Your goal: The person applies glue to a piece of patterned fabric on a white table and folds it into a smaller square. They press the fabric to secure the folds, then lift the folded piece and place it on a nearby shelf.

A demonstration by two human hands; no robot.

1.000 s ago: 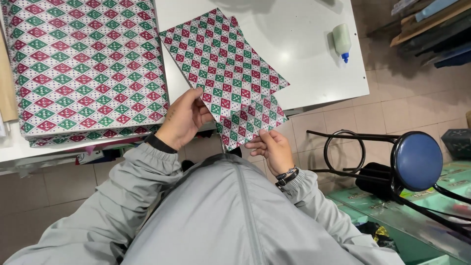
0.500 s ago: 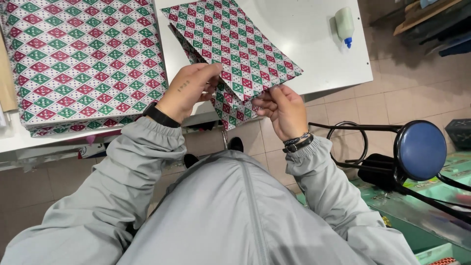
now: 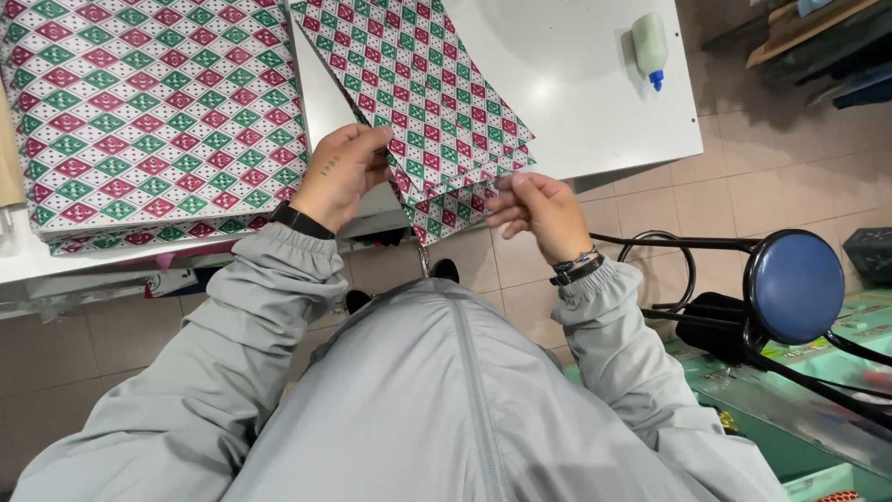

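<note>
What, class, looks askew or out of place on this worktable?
The patterned sheet lies slanted, its near edge overhanging the white table, pinched by the left hand and right hand. The glue bottle lies on its side.

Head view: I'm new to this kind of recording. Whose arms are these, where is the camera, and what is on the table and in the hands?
There is no machine here. The camera sits on a person's head and looks down, so the grey jacket and both arms are the wearer's own. The left hand and right hand each pinch the near edge of a folded sheet of patterned paper, printed with red and green diamonds. That sheet lies partly on the white table and overhangs its edge. To the left lies a stack of the same paper. At the far right of the table lies a small glue bottle with a blue tip. On the tiled floor to the right stands a blue stool.
</note>
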